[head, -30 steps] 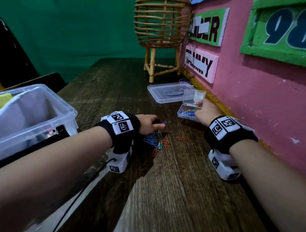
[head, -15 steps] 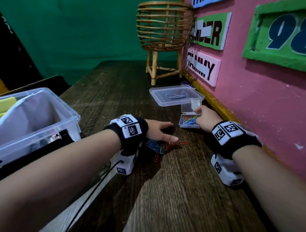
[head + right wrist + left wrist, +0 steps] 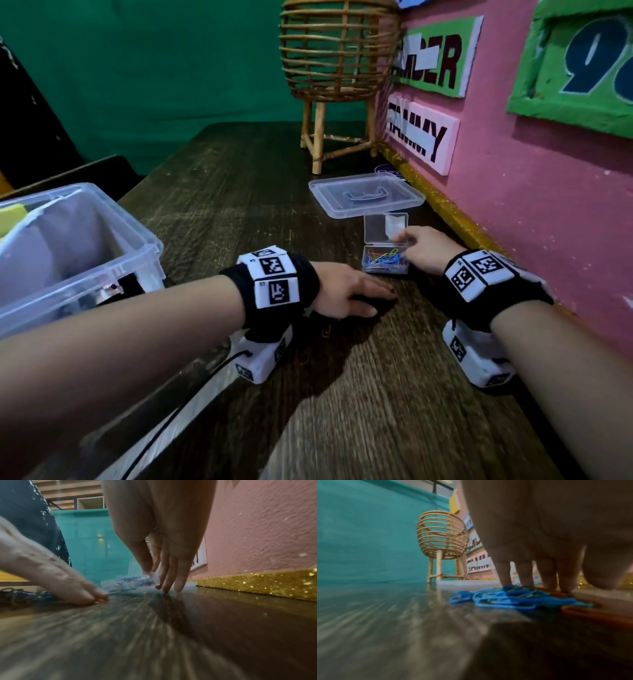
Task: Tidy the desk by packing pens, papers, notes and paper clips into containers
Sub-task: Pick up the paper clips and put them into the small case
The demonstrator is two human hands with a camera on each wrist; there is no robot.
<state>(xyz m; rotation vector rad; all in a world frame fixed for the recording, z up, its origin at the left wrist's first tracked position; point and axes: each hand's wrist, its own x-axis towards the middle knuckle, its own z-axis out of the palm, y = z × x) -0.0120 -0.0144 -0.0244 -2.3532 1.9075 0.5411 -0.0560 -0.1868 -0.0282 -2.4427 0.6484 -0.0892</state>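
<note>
at 9 o'clock on the desk (image 3: pixel 359 411) stands a clear bin (image 3: pixel 102 246), lid off, with paper and something yellow inside; it is well apart from the work.

next the left hand (image 3: pixel 346 291), palm down. its fingers (image 3: pixel 523 573) are straight and spread, tips pressing the loose clips (image 3: pixel 513 597) flat on the wood. this grip is not pinching anything, it only covers and pins the heap. the clips are thin wire loops, mostly blue with some green and one orange at the near edge, tangled in a low pile. in the head view the pile is nearly all hidden under the palm.

the relation that counts: the clip box (image 3: pixel 386 263) lies at about 2 o'clock from the left hand, near but not touching. my guess is the heap gets lifted or swept that way, a short trip. the left hand is the nearer one to the clips.

the box is small, clear, its hinged lid standing upright, already part-filled with coloured clips. the right hand (image 3: pixel 423 250) holds it steady: thumb and forefinger pinch its right rim, other fingertips on the desk.

beyond the box, at 12 o'clock, lies a clear lid (image 3: pixel 366 198), then a cane basket (image 3: pixel 339 51) on legs. along 3 o'clock runs the pink wall (image 3: pixel 531 222).
</note>
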